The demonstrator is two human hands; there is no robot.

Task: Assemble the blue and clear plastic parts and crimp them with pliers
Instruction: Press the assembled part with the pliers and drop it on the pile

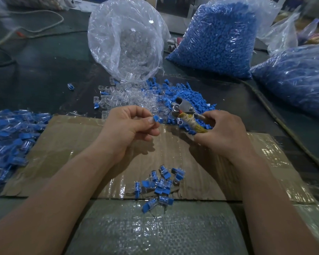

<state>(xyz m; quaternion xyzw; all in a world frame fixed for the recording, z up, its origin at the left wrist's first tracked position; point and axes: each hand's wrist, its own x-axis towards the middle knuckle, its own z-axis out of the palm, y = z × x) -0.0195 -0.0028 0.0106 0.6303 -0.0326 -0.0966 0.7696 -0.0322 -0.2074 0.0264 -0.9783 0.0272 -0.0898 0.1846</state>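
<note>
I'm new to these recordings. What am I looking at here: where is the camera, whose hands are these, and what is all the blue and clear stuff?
There is no machine here. A person works with bare hands, and the single picture comes from a camera worn on the head, looking down over both forearms. The left hand pinches a small blue part. The right hand grips pliers whose handle is wrapped in cord. Both hands are above a taped cardboard sheet, where a small heap of joined pieces lies nearer the person. Beyond it, loose clear parts spill from a clear bag, next to loose blue parts. A full blue bag stands behind.
</note>
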